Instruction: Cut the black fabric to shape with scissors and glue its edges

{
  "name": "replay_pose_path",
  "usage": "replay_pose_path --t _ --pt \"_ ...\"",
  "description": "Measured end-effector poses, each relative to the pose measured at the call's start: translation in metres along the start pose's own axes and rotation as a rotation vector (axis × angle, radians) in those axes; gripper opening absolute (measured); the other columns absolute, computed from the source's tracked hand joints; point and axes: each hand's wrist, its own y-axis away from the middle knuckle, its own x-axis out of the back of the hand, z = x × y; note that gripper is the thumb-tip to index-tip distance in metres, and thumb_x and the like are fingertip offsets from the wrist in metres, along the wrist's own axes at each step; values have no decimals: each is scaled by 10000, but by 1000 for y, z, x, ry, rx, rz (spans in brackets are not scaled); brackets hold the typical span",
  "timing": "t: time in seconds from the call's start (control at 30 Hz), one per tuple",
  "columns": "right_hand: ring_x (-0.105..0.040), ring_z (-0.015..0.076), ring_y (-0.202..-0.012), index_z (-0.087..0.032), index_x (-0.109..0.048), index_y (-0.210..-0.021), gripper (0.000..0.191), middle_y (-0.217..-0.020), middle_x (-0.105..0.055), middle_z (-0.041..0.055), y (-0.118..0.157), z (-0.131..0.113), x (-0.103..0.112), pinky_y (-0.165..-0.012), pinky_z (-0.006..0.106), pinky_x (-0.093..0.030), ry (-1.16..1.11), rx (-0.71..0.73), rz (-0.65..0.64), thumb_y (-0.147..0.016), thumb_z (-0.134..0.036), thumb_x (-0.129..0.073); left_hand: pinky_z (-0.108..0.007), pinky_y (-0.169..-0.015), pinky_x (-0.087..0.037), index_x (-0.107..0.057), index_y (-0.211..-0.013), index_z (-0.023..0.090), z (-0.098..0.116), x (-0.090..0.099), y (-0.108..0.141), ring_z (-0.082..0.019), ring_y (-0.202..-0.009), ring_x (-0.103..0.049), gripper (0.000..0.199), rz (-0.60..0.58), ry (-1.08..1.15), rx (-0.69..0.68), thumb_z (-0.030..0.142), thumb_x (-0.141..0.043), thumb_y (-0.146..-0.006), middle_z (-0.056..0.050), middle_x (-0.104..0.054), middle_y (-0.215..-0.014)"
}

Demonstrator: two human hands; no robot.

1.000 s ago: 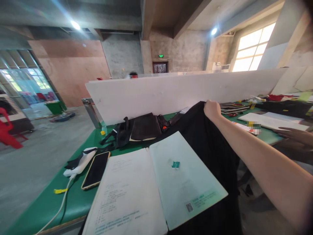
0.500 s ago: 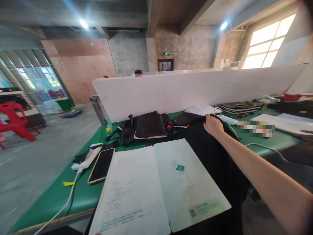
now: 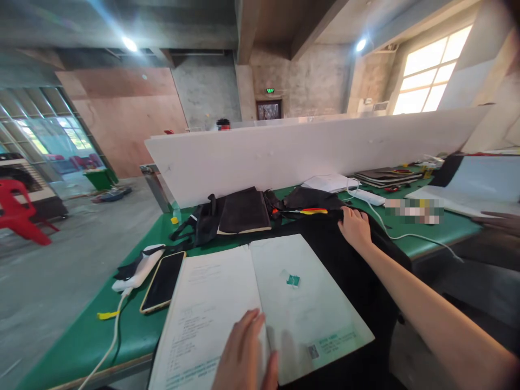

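An open book [image 3: 211, 303] with printed text on its left page lies on black cloth [image 3: 325, 254]; its right side is pale green with a small green tab and a printed square code. Over the book's centre fold is my left hand [image 3: 246, 346], fingers stretched out and holding nothing; whether it touches the paper I cannot tell. My right hand [image 3: 356, 227] is closed on the black cloth at its far edge, beyond the book's right side. Just left of that hand lies a thin red and yellow item [image 3: 312, 211].
A phone [image 3: 163, 281] and a white power strip [image 3: 140, 271] with a cord lie left of the book. Behind are a dark notebook [image 3: 245, 211] and a white partition [image 3: 264, 157]. At right, another person's hand [image 3: 499, 219] is beside large white sheets [image 3: 479, 187].
My left hand has come in from below over the book. My right hand has lowered with the black cloth. At far right, a white sheet now stands raised.
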Motion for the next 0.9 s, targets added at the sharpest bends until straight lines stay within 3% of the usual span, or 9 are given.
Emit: replay_pose_path --t 0.07,0.13,0.27,0.37,0.5,0.57,0.7,0.9 --pt "-513 236 -998 -134 -454 -1135 323 -1016 -600 123 6 4 5 -906 358 -294 -16 6 -81 -822 -216 -442 -424 -908 -494 -462 -1281 233 34 2 -22 -302 -1177 -482 513 -287 -5 -165 337 -523 -782 -52 -526 -1290" --pt "-569 217 -891 -156 -504 -1056 250 -911 -635 97 9 9 9 -836 328 -345 -21 -5 -148 -825 -238 -453 -447 -916 -480 -446 -1299 209 63 9 -40 -325 -1193 -459 550 -477 -7 -206 365 -529 -779 -69 -524 -1289" --pt "-611 237 -707 -140 -556 -975 219 -729 -643 106 15 20 12 -680 328 -391 -3 -80 -255 -804 -260 -488 -426 -995 -405 -396 -1331 193 93 13 -72 -275 -1233 -417 491 -490 -12 -108 351 -401 -866 -71 -488 -1325" --pt "-618 274 -747 -84 -572 -932 196 -749 -638 164 19 20 18 -692 369 -403 4 -118 -306 -769 -149 -484 -457 -1021 -345 -427 -1304 129 82 -7 -97 -316 -1268 -354 482 -497 -125 -50 339 -393 -872 -126 -452 -1345" --pt "-559 307 -967 -44 -430 -1203 445 -1032 -579 240 26 -2 33 -776 410 -407 -63 -78 -270 -764 -109 -454 -499 -1027 -293 -386 -1326 83 48 -46 -126 -373 -1307 -254 573 -465 -274 8 401 -431 -852 -182 -349 -1405" --pt "-507 281 -1063 -87 -370 -1274 496 -1153 -530 213 29 -20 39 -843 382 -399 -145 14 -247 -787 -150 -444 -518 -1036 -257 -353 -1345 67 33 -62 -135 -387 -1318 -213 642 -446 -309 20 470 -412 -849 -197 -297 -1427" --pt "-500 181 -1076 -189 -467 -1218 412 -1177 -547 91 34 -53 43 -902 275 -395 -331 274 -290 -809 -167 -425 -501 -1068 -189 -340 -1345 36 8 -87 -141 -361 -1337 -172 708 -408 -326 -39 545 -340 -853 -208 -252 -1443" --pt "-499 185 -1091 -152 -533 -1146 361 -1161 -570 83 26 -86 29 -953 318 -381 -490 447 -346 -805 -136 -416 -481 -1059 -212 -351 -1344 69 -9 -110 -132 -333 -1322 -235 711 -261 -350 -126 580 -241 -862 -188 -324 -1416"
